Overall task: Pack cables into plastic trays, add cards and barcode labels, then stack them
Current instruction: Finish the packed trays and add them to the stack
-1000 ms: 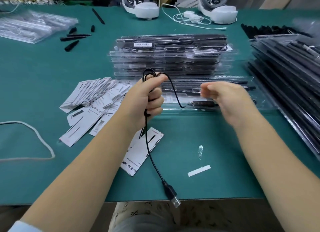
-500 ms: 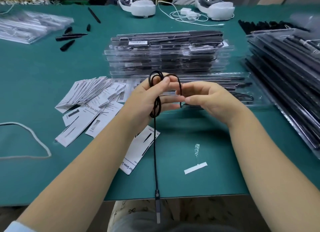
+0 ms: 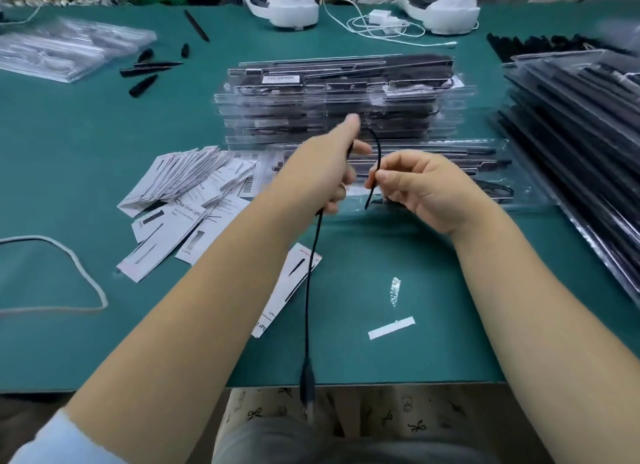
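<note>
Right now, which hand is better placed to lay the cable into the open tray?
Right. The right hand pinches the black cable just over the open tray; the left hand is further from it.

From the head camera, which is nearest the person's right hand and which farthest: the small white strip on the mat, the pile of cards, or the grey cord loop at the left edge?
Measured from the right hand:
1. White strip, on the mat just below the hand.
2. Pile of cards, across to the left, past the left hand.
3. Grey cord loop, at the far left edge.
</note>
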Tool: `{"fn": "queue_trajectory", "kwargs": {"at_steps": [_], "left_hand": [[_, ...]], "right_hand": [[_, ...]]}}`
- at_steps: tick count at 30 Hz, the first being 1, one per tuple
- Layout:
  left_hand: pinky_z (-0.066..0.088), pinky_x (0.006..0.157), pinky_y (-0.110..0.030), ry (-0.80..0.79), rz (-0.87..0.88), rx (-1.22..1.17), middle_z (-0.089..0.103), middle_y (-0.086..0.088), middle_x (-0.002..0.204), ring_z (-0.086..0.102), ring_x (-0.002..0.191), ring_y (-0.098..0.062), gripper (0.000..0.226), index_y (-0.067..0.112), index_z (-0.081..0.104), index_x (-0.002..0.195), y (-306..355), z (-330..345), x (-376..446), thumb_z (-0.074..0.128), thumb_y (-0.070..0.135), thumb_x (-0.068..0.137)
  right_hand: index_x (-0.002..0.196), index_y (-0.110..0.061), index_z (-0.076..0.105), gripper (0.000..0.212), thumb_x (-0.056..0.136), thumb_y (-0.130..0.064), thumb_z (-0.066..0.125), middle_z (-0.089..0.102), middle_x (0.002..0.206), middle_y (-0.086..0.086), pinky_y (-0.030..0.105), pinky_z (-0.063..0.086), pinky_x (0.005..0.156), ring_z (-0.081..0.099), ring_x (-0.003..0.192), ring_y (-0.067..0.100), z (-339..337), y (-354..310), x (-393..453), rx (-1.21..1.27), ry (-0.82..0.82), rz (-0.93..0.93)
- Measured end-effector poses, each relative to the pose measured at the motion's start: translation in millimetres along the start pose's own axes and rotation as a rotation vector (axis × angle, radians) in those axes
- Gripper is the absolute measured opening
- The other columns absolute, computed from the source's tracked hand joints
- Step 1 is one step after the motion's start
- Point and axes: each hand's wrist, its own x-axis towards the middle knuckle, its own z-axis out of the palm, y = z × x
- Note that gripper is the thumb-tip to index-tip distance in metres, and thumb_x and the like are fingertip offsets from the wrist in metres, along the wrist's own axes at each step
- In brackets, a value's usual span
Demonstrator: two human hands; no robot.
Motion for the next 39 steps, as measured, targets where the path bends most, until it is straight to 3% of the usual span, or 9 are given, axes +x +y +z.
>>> {"fn": "queue_trajectory", "kwargs": {"at_steps": [7, 13, 16, 20, 23, 27, 31, 34, 39], "left_hand": [[0.043, 0.086, -0.038, -0.02, 0.317, 0.564, 0.065, -0.015, 0.102, 0.056, 0.099, -0.033, 0.042, 0.008, 0.062, 0.099, -9.3, 35.8, 17.5, 0.03, 0.035, 0.102], [0.039, 0.07, -0.011, -0.111, 0.302, 0.434, 0.065, 0.014, 0.087, 0.056, 0.082, 0.001, 0.028, 0.029, 0.063, 0.086, -29.6, 22.2, 19.7, 0.041, 0.039, 0.099], [0.042, 0.071, -0.019, -0.07, 0.332, 0.501, 0.062, 0.012, 0.075, 0.057, 0.077, -0.009, 0.031, 0.03, 0.059, 0.081, -26.7, 27.9, 17.9, 0.036, 0.039, 0.1], [0.042, 0.088, -0.041, -0.076, 0.387, 0.696, 0.065, -0.002, 0.099, 0.056, 0.097, -0.026, 0.041, 0.013, 0.057, 0.107, -24.6, 31.1, 18.4, 0.027, 0.04, 0.102], [0.042, 0.083, -0.041, -0.097, 0.424, 0.789, 0.06, -0.001, 0.088, 0.056, 0.089, -0.027, 0.038, 0.01, 0.052, 0.101, -24.6, 31.7, 20.4, 0.027, 0.039, 0.102], [0.037, 0.074, -0.037, -0.089, 0.504, 0.985, 0.057, -0.005, 0.085, 0.049, 0.079, -0.028, 0.011, 0.012, 0.047, 0.093, -24.6, 35.0, 18.4, 0.037, 0.016, 0.096], [0.044, 0.084, -0.041, -0.122, 0.569, 0.947, 0.062, -0.008, 0.109, 0.056, 0.097, -0.029, 0.031, 0.012, 0.051, 0.121, -23.0, 29.8, 13.7, 0.042, 0.024, 0.095], [0.043, 0.081, -0.032, -0.202, 0.541, 0.792, 0.06, 0.001, 0.107, 0.056, 0.096, -0.018, 0.029, 0.017, 0.059, 0.118, -17.2, 10.6, 9.6, 0.051, 0.028, 0.092], [0.047, 0.082, -0.039, -0.159, 0.47, 0.92, 0.041, 0.012, 0.095, 0.05, 0.094, -0.013, 0.051, 0.038, 0.049, 0.111, -10.5, -15.5, -3.2, 0.066, 0.01, 0.071]], "right_hand": [[0.076, -0.011, 0.063, 0.015, 0.09, -0.009, 0.056, 0.061, 0.061, -0.003, 0.015, 0.041, 0.046, 0.049, 0.049, 0.005, 5.1, -1.0, 6.0, 0.303, 0.283, 0.025], [0.077, -0.006, 0.06, 0.013, 0.087, 0.001, 0.055, 0.064, 0.06, 0.0, 0.014, 0.043, 0.044, 0.054, 0.048, 0.006, 5.3, -4.0, 2.0, 0.455, 0.312, 0.026], [0.07, -0.009, 0.067, 0.022, 0.086, 0.001, 0.055, 0.064, 0.064, 0.001, 0.015, 0.042, 0.046, 0.052, 0.051, 0.007, 6.0, -5.1, 0.4, 0.421, 0.302, 0.016], [0.06, -0.015, 0.067, 0.034, 0.087, -0.006, 0.049, 0.058, 0.06, -0.002, 0.021, 0.038, 0.048, 0.045, 0.05, 0.008, 18.9, -4.1, 2.5, 0.241, 0.446, -0.035], [0.077, -0.025, 0.049, 0.014, 0.085, -0.036, 0.048, 0.049, 0.062, -0.016, 0.025, 0.036, 0.057, 0.043, 0.058, 0.005, 30.0, 0.3, 1.0, -0.135, 0.502, -0.086], [0.102, -0.034, 0.042, 0.038, 0.074, -0.051, 0.062, 0.048, 0.086, -0.015, 0.019, 0.04, 0.072, 0.049, 0.079, 0.001, 32.2, 8.0, -1.3, -0.483, 0.564, -0.181], [0.102, -0.027, 0.05, 0.017, 0.093, -0.013, 0.054, 0.064, 0.089, -0.005, 0.029, 0.051, 0.082, 0.066, 0.086, 0.008, 36.3, 6.6, 4.4, -0.075, 0.427, -0.205], [0.101, -0.018, 0.05, 0.015, 0.099, -0.007, 0.041, 0.066, 0.069, -0.001, 0.033, 0.057, 0.065, 0.07, 0.07, 0.019, 33.2, 2.3, 9.8, 0.329, 0.469, -0.138], [0.097, -0.011, 0.051, 0.018, 0.103, -0.019, 0.036, 0.038, 0.047, -0.007, 0.02, 0.043, 0.044, 0.032, 0.036, 0.006, 21.6, -1.2, 14.2, 0.689, 0.551, 0.01]]}}
